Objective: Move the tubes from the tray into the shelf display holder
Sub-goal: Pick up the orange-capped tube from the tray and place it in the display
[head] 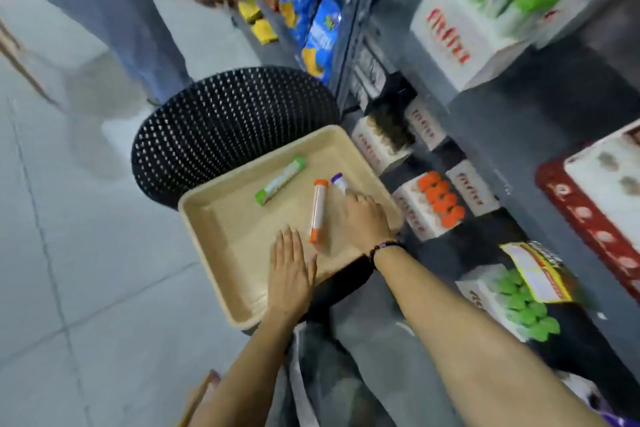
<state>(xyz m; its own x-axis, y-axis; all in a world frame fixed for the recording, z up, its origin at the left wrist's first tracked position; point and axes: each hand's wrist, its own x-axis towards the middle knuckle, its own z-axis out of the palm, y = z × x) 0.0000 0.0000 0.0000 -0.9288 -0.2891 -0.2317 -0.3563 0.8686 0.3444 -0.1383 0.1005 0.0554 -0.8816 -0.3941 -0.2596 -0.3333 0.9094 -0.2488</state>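
Observation:
A beige tray (221,239) rests on a black perforated stool. In it lie a green-capped tube (280,180), an orange-capped tube (318,211) and a purple-capped tube (338,181). My right hand (365,218) lies over the lower part of the purple tube, fingers curled onto it. My left hand (290,274) is flat and empty over the tray's near side, just left of the orange tube. White display holders stand on the shelves at right, one with orange-capped tubes (440,199), one with green-capped tubes (526,305).
The black perforated stool (225,125) stands under the tray. Dark shelving (519,135) runs along the right, with blue snack bags (311,10) further back. Another person's legs (114,10) stand on the tiled floor at the upper left.

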